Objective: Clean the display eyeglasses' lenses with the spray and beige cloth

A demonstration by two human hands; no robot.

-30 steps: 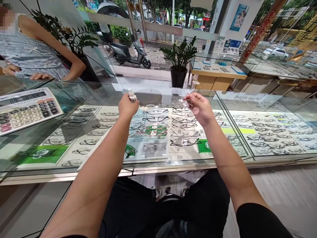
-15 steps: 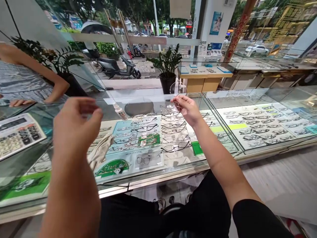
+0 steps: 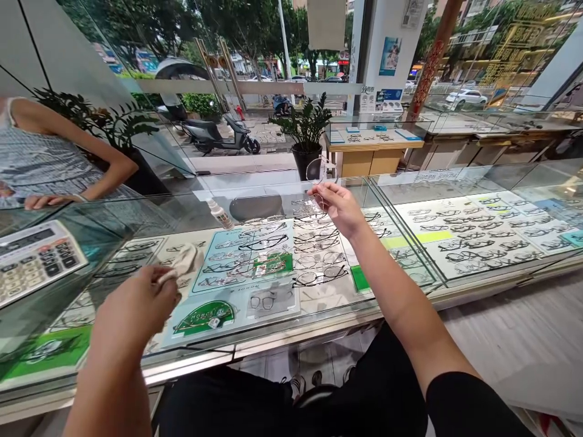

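Note:
My right hand [image 3: 337,207] is raised above the glass counter, pinching a pair of thin-rimmed eyeglasses [image 3: 313,170] whose lens stands up past the fingertips. Part of the frame is hard to make out against the background. Low over the counter on the left, my left hand [image 3: 141,303] is closed on a pale cleaning cloth [image 3: 184,260], which bunches out beyond the fingers. A small white bottle [image 3: 218,213] stands on the glass between the two hands.
The glass display counter [image 3: 268,325] holds rows of eyeglasses under its top. A calculator [image 3: 39,261] lies at the left. Across the counter, a person [image 3: 59,158] rests a hand on the glass edge. Beyond are a potted plant [image 3: 306,136] and another display case [image 3: 373,139].
My left hand has come down and taken hold of the cloth that lay on the counter, lifting it. My right hand still holds the eyeglasses in nearly the same place.

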